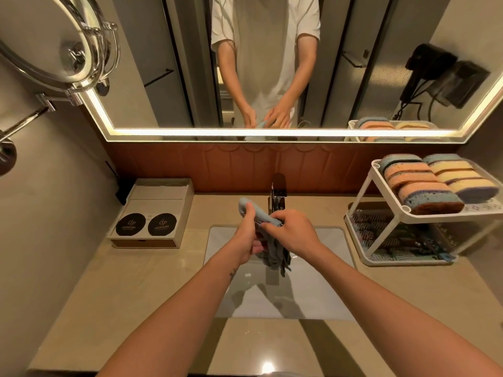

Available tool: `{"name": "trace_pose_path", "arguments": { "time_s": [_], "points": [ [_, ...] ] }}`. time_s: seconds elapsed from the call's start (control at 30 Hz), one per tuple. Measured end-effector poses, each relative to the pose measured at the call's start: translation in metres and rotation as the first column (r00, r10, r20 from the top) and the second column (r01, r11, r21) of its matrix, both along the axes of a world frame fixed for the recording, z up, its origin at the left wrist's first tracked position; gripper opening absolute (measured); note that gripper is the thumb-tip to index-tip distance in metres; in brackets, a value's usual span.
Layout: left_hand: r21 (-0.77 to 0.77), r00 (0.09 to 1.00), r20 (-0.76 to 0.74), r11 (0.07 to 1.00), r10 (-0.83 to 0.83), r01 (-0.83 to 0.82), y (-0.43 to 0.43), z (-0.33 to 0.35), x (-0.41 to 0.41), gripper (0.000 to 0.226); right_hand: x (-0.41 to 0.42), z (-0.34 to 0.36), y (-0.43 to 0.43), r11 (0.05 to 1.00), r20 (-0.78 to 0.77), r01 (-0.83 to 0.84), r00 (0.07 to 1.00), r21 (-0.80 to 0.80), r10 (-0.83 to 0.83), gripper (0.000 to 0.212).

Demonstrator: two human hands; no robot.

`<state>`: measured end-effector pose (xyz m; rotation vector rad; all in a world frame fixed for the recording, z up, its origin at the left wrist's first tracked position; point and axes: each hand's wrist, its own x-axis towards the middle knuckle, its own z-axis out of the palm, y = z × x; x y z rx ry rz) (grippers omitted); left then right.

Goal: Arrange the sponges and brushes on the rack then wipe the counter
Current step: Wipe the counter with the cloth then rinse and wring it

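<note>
Both my hands hold a grey-blue cloth (261,215) above the sink (321,268), just in front of the faucet (278,195). My left hand (248,236) grips its upper left part and my right hand (292,232) pinches it from the right; the rest hangs twisted below. A white two-tier rack (362,197) stands on the counter (141,289) at the right. Several sponges (424,180) lie in rows on its top tier. Dark brushes (381,235) lie on the bottom tier.
A white box with two round black coasters (155,213) sits on the counter at the left. The lit mirror (163,77) spans the back wall. A round magnifying mirror (54,42) on an arm juts out at the upper left.
</note>
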<state>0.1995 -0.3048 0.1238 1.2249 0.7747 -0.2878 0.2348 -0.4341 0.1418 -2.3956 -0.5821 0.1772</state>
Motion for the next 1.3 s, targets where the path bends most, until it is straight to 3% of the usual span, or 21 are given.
{"name": "trace_pose_path", "arguments": {
  "time_s": [0.07, 0.17, 0.27, 0.33, 0.4, 0.47, 0.53, 0.6, 0.67, 0.77, 0.9, 1.03, 1.1, 1.23, 1.3],
  "points": [
    [-0.116, 0.997, 0.063, 0.992, -0.046, 0.053, -0.004, 0.001, 0.004, 0.09, -0.005, 0.001, 0.003, 0.999, -0.075, -0.029, 0.997, 0.043, 0.033, 0.027],
    [0.004, 0.986, 0.105, 0.992, -0.129, 0.13, 0.0, -0.008, 0.009, 0.067, -0.007, -0.002, 0.002, 0.967, -0.358, -0.03, 0.926, 0.252, 0.122, 0.022],
    [0.065, 0.976, 0.094, 0.98, -0.196, 0.19, 0.018, -0.012, 0.008, 0.062, -0.006, 0.006, -0.007, 0.891, -0.56, 0.105, 0.808, 0.442, 0.182, 0.023],
    [0.154, 0.948, 0.092, 0.944, -0.306, 0.29, 0.028, -0.007, 0.005, 0.057, -0.001, 0.007, -0.011, 0.872, -0.503, 0.179, 0.86, 0.455, 0.086, 0.023],
    [0.282, 0.892, 0.08, 0.868, -0.445, 0.408, 0.036, 0.001, 0.003, 0.052, 0.009, 0.002, -0.015, 0.9, -0.339, 0.197, 0.939, 0.388, -0.06, 0.026],
    [0.405, 0.808, 0.044, 0.75, -0.587, 0.523, 0.04, 0.016, -0.001, 0.042, 0.016, 0.001, -0.016, 0.921, -0.266, 0.182, 0.96, 0.345, -0.09, 0.046],
    [0.456, 0.724, 0.018, 0.65, -0.689, 0.608, 0.044, 0.029, -0.005, 0.034, 0.021, 0.005, -0.015, 0.933, -0.309, 0.13, 0.951, 0.334, -0.022, 0.062],
    [0.471, 0.679, 0.02, 0.606, -0.734, 0.641, 0.045, 0.041, -0.008, 0.033, 0.021, 0.012, -0.012, 0.919, -0.401, 0.104, 0.914, 0.38, 0.062, 0.058],
    [0.473, 0.668, 0.023, 0.597, -0.744, 0.648, 0.044, 0.048, -0.01, 0.034, 0.018, 0.014, -0.008, 0.895, -0.444, 0.142, 0.893, 0.424, 0.069, 0.041],
    [0.537, 0.73, 0.009, 0.62, -0.683, 0.573, 0.045, 0.038, -0.007, 0.043, 0.011, 0.005, -0.006, 0.871, -0.412, 0.245, 0.909, 0.425, -0.055, 0.023],
    [0.681, 0.824, 0.017, 0.61, -0.567, 0.406, 0.042, 0.007, -0.006, 0.05, -0.003, -0.002, -0.017, 0.867, -0.435, 0.297, 0.894, 0.401, -0.105, 0.016],
    [0.739, 0.845, 0.101, 0.608, -0.525, 0.29, 0.035, -0.014, -0.007, 0.05, -0.016, -0.007, -0.04, 0.864, -0.405, 0.31, 0.904, 0.396, -0.139, 0.014],
    [0.746, 0.831, 0.134, 0.607, -0.54, 0.274, 0.026, -0.018, -0.006, 0.049, -0.022, -0.01, -0.054, 0.852, -0.378, 0.34, 0.907, 0.398, -0.185, 0.013],
    [0.669, 0.721, 0.19, 0.626, -0.666, 0.402, -0.008, -0.014, 0.0, 0.019, -0.029, -0.014, -0.091, 0.822, -0.337, 0.423, 0.892, 0.382, -0.302, 0.017],
    [0.7, 0.666, 0.204, 0.583, -0.717, 0.413, -0.028, -0.016, 0.002, 0.026, -0.028, -0.018, -0.117, 0.795, -0.347, 0.473, 0.869, 0.379, -0.352, 0.018]
  ]
}}
